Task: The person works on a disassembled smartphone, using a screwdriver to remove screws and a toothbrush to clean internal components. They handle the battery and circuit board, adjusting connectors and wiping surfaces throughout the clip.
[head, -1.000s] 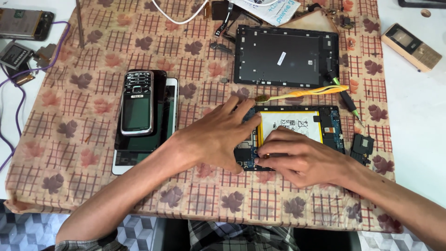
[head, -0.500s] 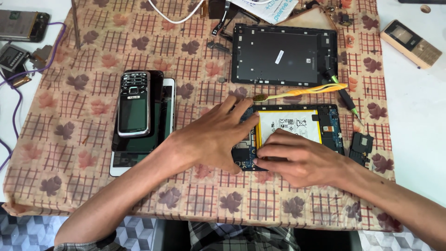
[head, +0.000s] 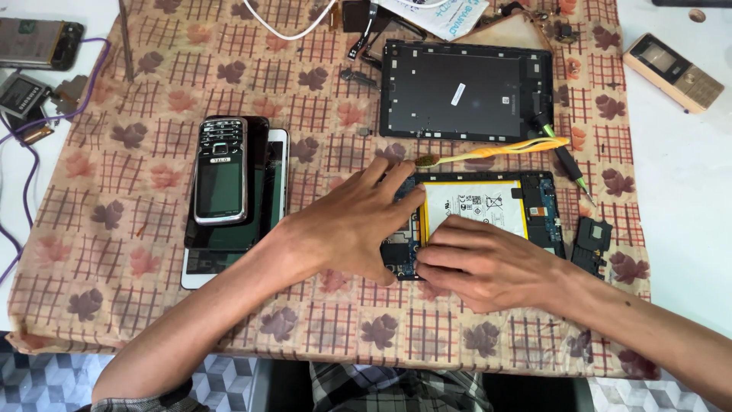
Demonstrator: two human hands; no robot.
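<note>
**Both hands on the opened tablet**

The opened tablet (head: 488, 217) lies flat on the patterned cloth (head: 152, 305), just below the detached back cover (head: 465, 90). Left hand (head: 347, 225) presses flat on its left end, fingers spread, gripping nothing. Right hand (head: 488, 263) curls over the lower edge; what its fingertips pinch, I cannot tell. Judgement: steady with the left, work small and gentle beside the white battery (head: 474, 206), no prying into it. Long axis runs left-right; open side faces up.

The opened tablet (head: 488, 217) lies on the cloth (head: 152, 305), with its back cover (head: 465, 91) behind it and a toothbrush (head: 496, 152) between them. Stacked phones (head: 229, 191) lie to its left. Both hands rest on the tablet's left part.
</note>
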